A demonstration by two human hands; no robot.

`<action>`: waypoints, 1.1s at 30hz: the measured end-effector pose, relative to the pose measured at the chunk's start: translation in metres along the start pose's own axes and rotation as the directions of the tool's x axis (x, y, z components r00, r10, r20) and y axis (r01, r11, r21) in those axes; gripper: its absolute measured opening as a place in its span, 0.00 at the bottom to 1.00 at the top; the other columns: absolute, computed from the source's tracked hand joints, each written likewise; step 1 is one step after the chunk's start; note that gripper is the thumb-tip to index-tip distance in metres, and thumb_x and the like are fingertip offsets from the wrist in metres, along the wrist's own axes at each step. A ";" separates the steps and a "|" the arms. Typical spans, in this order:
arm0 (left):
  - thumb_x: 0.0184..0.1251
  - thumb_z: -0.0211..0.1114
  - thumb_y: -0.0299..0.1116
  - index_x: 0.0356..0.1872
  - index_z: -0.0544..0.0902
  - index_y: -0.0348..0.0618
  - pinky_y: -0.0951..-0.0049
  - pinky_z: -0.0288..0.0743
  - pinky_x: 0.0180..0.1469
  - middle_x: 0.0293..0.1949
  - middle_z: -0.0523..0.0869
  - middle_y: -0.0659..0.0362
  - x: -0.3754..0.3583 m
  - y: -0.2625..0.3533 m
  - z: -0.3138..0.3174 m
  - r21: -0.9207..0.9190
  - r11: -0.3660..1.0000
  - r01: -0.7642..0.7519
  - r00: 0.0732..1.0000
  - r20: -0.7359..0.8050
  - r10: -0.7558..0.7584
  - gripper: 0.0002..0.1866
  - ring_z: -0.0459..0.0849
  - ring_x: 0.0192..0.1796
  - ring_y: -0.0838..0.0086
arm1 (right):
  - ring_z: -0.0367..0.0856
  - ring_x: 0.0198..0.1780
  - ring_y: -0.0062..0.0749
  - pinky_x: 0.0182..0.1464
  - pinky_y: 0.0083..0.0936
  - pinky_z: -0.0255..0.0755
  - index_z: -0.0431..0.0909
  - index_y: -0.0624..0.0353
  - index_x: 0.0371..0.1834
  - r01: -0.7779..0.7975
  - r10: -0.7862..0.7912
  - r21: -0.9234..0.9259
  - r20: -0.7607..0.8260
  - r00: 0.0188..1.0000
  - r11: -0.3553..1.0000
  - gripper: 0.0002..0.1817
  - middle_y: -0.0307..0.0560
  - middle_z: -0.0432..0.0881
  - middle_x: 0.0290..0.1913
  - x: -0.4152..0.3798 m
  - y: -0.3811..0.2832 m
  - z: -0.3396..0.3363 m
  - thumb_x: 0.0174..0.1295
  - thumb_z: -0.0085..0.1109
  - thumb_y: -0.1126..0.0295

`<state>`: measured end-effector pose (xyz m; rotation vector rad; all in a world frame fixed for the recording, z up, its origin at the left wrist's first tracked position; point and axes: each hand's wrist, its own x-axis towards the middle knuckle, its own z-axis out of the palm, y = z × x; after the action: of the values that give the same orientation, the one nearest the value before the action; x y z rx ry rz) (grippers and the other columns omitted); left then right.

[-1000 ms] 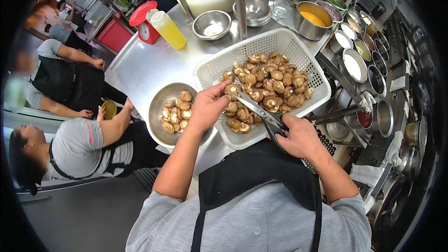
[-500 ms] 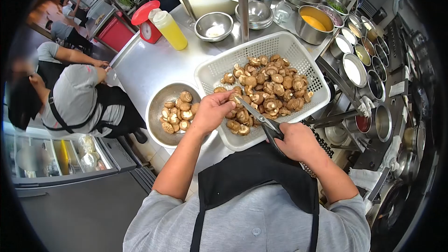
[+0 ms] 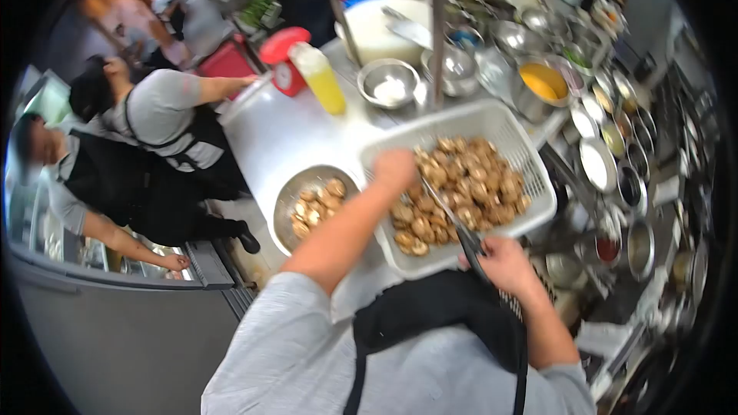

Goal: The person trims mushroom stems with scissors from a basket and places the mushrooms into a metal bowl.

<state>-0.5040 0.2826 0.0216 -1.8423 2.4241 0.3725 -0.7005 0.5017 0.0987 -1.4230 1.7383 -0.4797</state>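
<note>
My left hand (image 3: 395, 170) is over the left side of a white perforated basket (image 3: 547, 184), close to the brown mushrooms (image 3: 480, 177) heaped in it. Its fingers are blurred and turned away, so I cannot see whether they hold anything. My right hand (image 3: 506, 263) grips the black handles of a pair of scissors (image 3: 461, 232) at the basket's near edge. The blades point up and left over the mushrooms, towards my left hand. Left of the basket, partly behind my left forearm, a metal bowl (image 3: 281, 211) holds more mushrooms (image 3: 315, 206), some with pale undersides up.
A yellow-filled squeeze bottle (image 3: 321, 84), a red scale (image 3: 286, 69) and a small metal bowl (image 3: 388, 84) stand behind. A metal post (image 3: 437, 31) rises past the basket. Pots and containers (image 3: 598, 163) crowd the right. Two people (image 3: 165, 107) stand at left, one reaching over an open chilled counter.
The view has shifted, moving the scene right and down. My left hand has turned over, its pinch no longer showing. A second person has come into view by the chilled counter.
</note>
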 end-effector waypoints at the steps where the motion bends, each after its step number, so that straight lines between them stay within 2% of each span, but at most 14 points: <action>1: 0.53 0.69 0.35 0.37 0.90 0.45 0.57 0.83 0.47 0.43 0.90 0.51 0.008 -0.001 0.016 0.022 0.999 -0.039 0.999 -0.026 0.040 0.11 0.89 0.47 0.59 | 0.71 0.22 0.36 0.29 0.36 0.69 0.80 0.68 0.25 -0.009 0.009 -0.031 0.001 1.000 0.999 0.27 0.52 0.73 0.17 -0.005 -0.015 -0.005 0.50 0.75 0.49; 3: 0.47 0.75 0.29 0.41 0.91 0.46 0.58 0.83 0.49 0.43 0.90 0.51 0.019 0.009 0.030 -0.026 0.998 0.065 0.998 0.004 -0.065 0.15 0.89 0.49 0.60 | 0.70 0.22 0.32 0.28 0.34 0.68 0.77 0.67 0.21 -0.042 0.043 0.024 -0.059 0.997 0.999 0.28 0.49 0.73 0.17 -0.005 -0.001 -0.008 0.49 0.77 0.50; 5: 0.57 0.66 0.34 0.42 0.90 0.42 0.58 0.83 0.49 0.42 0.90 0.49 0.003 0.007 0.010 -0.003 1.000 -0.029 0.996 0.083 0.029 0.13 0.89 0.47 0.56 | 0.69 0.21 0.27 0.27 0.30 0.67 0.77 0.66 0.20 -0.048 0.049 0.010 -0.082 0.995 0.999 0.25 0.44 0.74 0.17 -0.007 0.009 -0.009 0.49 0.78 0.53; 8: 0.51 0.71 0.33 0.39 0.89 0.40 0.58 0.83 0.47 0.40 0.90 0.48 -0.002 0.005 -0.005 -0.033 0.991 -0.132 0.974 0.180 0.136 0.13 0.89 0.45 0.56 | 0.69 0.21 0.22 0.25 0.27 0.66 0.78 0.65 0.21 -0.084 0.096 0.123 -0.093 0.991 0.989 0.23 0.40 0.75 0.17 -0.009 0.020 -0.009 0.50 0.78 0.56; 11: 0.50 0.74 0.32 0.32 0.87 0.39 0.61 0.83 0.43 0.35 0.89 0.51 -0.003 0.002 -0.004 -0.206 0.977 -0.063 0.997 -0.058 0.052 0.10 0.90 0.41 0.64 | 0.69 0.22 0.19 0.25 0.25 0.65 0.78 0.64 0.22 -0.083 0.102 0.137 -0.133 0.986 0.987 0.21 0.37 0.75 0.18 -0.008 0.022 -0.010 0.52 0.77 0.58; 12: 0.50 0.74 0.32 0.32 0.87 0.39 0.61 0.83 0.43 0.35 0.89 0.51 -0.010 0.001 -0.014 -0.202 0.976 -0.078 0.996 -0.054 0.069 0.10 0.90 0.41 0.64 | 0.69 0.22 0.20 0.25 0.25 0.65 0.78 0.65 0.22 -0.067 0.087 0.146 -0.141 0.986 0.987 0.21 0.37 0.75 0.18 -0.009 0.012 -0.015 0.52 0.77 0.58; 14: 0.60 0.72 0.35 0.34 0.85 0.40 0.67 0.83 0.38 0.35 0.88 0.53 -0.035 -0.004 -0.049 -0.691 0.723 -0.019 0.984 0.115 0.136 0.10 0.89 0.36 0.69 | 0.69 0.22 0.21 0.25 0.26 0.65 0.78 0.65 0.22 -0.047 0.075 0.175 -0.157 0.985 0.984 0.21 0.38 0.75 0.18 -0.007 0.017 -0.015 0.52 0.77 0.58; 15: 0.60 0.72 0.35 0.34 0.85 0.40 0.67 0.83 0.38 0.35 0.88 0.53 -0.044 -0.004 -0.050 -0.692 0.721 -0.026 0.982 0.119 0.149 0.10 0.89 0.36 0.69 | 0.69 0.22 0.21 0.25 0.26 0.65 0.78 0.65 0.22 -0.057 0.086 0.176 -0.165 0.982 0.983 0.21 0.38 0.75 0.18 -0.009 0.016 -0.017 0.52 0.77 0.58; 16: 0.64 0.70 0.36 0.40 0.83 0.40 0.71 0.82 0.37 0.37 0.88 0.54 -0.056 -0.004 -0.044 -0.931 0.354 0.084 0.974 0.151 0.166 0.11 0.88 0.36 0.71 | 0.69 0.23 0.20 0.25 0.25 0.65 0.77 0.64 0.21 -0.059 0.082 0.143 -0.161 0.984 0.988 0.21 0.37 0.74 0.18 -0.008 0.012 -0.018 0.52 0.77 0.58; 17: 0.69 0.67 0.37 0.46 0.82 0.40 0.74 0.82 0.36 0.39 0.87 0.55 -0.065 -0.005 -0.042 -0.977 -0.080 0.196 0.965 0.178 0.192 0.12 0.86 0.36 0.73 | 0.69 0.23 0.19 0.26 0.24 0.64 0.76 0.63 0.20 -0.060 0.077 0.110 -0.154 0.985 0.992 0.21 0.35 0.74 0.17 -0.006 0.007 -0.018 0.52 0.76 0.59; 18: 0.69 0.67 0.37 0.46 0.82 0.40 0.74 0.82 0.36 0.39 0.87 0.55 -0.074 -0.005 -0.044 -0.976 -0.079 0.205 0.962 0.186 0.199 0.12 0.86 0.36 0.73 | 0.69 0.23 0.19 0.26 0.24 0.64 0.76 0.63 0.20 -0.071 0.088 0.113 -0.155 0.984 0.991 0.21 0.35 0.74 0.17 -0.004 0.003 -0.018 0.52 0.76 0.59; 20: 0.75 0.61 0.38 0.56 0.77 0.38 0.76 0.82 0.36 0.44 0.86 0.53 -0.092 -0.007 -0.043 -0.916 -0.300 0.267 0.946 0.190 0.261 0.17 0.87 0.40 0.68 | 0.69 0.23 0.24 0.26 0.27 0.66 0.76 0.64 0.21 -0.060 0.064 0.032 -0.168 0.984 0.998 0.23 0.41 0.73 0.18 -0.001 0.000 -0.015 0.52 0.76 0.56; 27: 0.77 0.49 0.34 0.63 0.73 0.33 0.76 0.83 0.40 0.53 0.83 0.46 -0.099 -0.021 -0.031 -0.817 -0.455 0.354 0.935 0.302 0.185 0.20 0.88 0.51 0.59 | 0.70 0.22 0.30 0.28 0.31 0.67 0.76 0.67 0.23 -0.058 0.057 -0.005 -0.159 0.986 0.998 0.25 0.46 0.74 0.18 -0.002 -0.008 -0.013 0.52 0.75 0.53; 33: 0.74 0.48 0.28 0.67 0.67 0.32 0.70 0.86 0.48 0.56 0.80 0.47 -0.100 -0.019 -0.031 -0.840 -0.491 0.231 0.962 0.273 -0.016 0.23 0.85 0.57 0.58 | 0.74 0.23 0.34 0.29 0.32 0.69 0.79 0.66 0.27 -0.070 0.059 -0.074 -0.138 0.989 0.995 0.24 0.49 0.76 0.20 -0.010 -0.021 -0.014 0.52 0.74 0.51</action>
<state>-0.4553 0.3648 0.0688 -1.8820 0.9621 3.4312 -0.6983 0.5024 0.1256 -1.4121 1.9244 -0.4874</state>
